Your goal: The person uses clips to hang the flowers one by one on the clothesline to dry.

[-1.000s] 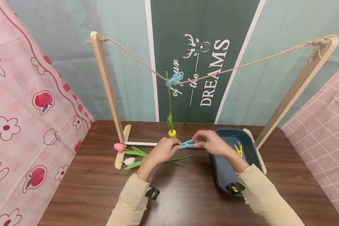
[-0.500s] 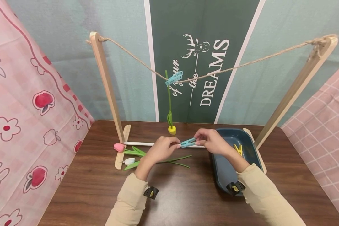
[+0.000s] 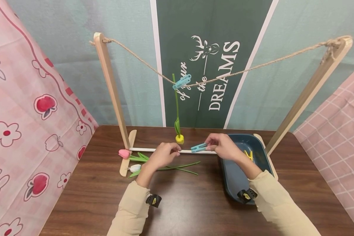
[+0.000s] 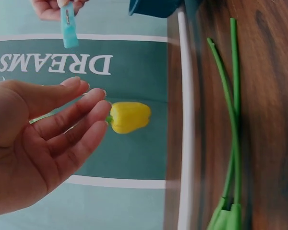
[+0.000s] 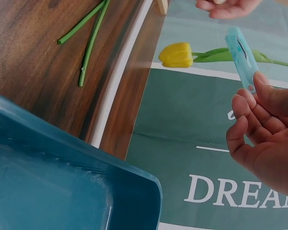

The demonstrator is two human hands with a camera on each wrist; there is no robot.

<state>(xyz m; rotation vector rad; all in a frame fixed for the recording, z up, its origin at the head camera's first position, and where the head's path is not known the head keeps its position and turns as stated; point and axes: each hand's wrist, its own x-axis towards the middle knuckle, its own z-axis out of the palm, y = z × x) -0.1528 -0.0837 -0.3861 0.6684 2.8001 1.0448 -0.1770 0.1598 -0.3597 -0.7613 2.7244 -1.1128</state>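
My right hand (image 3: pixel 224 147) pinches one end of a light blue clothespin (image 3: pixel 199 147) between thumb and fingers; its other end points left. My left hand (image 3: pixel 164 153) is off to the left with nothing in it, fingers loosely bent, as the left wrist view shows. It hovers over the stems of a pink tulip (image 3: pixel 124 154) and a white tulip (image 3: pixel 135 168) lying on the table. Behind the hands a yellow tulip (image 3: pixel 179 139) hangs head down from a rope (image 3: pixel 242 71), its stem held by another blue clothespin (image 3: pixel 182 82).
Two wooden posts (image 3: pixel 113 95) carry the rope, joined low down by a white rod (image 3: pixel 144 149). A dark blue basin (image 3: pixel 234 180) stands at the right under my right forearm, with a yellow clothespin (image 3: pixel 249 154) inside. Fabric backdrops (image 3: pixel 129 98) rise behind and beside the table.
My left hand has let go of the blue clothespin and drawn back to the left. My right hand keeps hold of it, shifted slightly right. The hanging yellow tulip sways a little.
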